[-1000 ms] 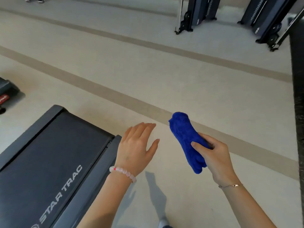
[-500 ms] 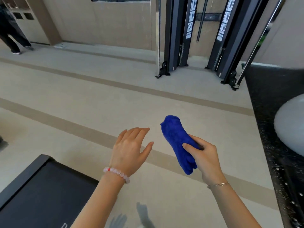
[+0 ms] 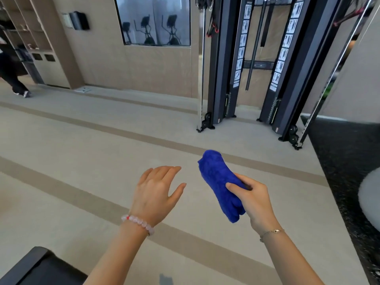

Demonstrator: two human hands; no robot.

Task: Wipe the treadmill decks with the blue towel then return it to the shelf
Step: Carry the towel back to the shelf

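Towel (image 3: pixel 221 185) in the right hand (image 3: pixel 255 202) is what we look at first: it is the blue towel, bunched into a thick roll, and our fingers and thumb are closed around its lower half. It hangs in the air over the beige floor (image 3: pixel 82 161), touching nothing but the hand. Our left hand (image 3: pixel 157 194) is beside it and apart from it, palm down, fingers spread loosely, holding nothing.

We judge that the wiping part is not in hand now. Only a dark corner of the treadmill deck (image 3: pixel 37 268) shows at the bottom left, below our left forearm, and the towel is well away from it. The view is lifted toward the room, so we think we are at the carrying step, bringing the towel back. A wooden shelf unit (image 3: pixel 30 36) stands far at the upper left, near another person (image 3: pixel 12 77) who is partly in view. We cannot say for sure that this is the shelf of the task.

The next move calls for walking across the open floor toward the left with the grip kept firm, clear of the cable machine (image 3: pixel 242 64) ahead.

The long axis of the roll runs diagonally: the free rounded end points up, away from us and to the left, and the other end comes out under the hand, toward us and to the right.
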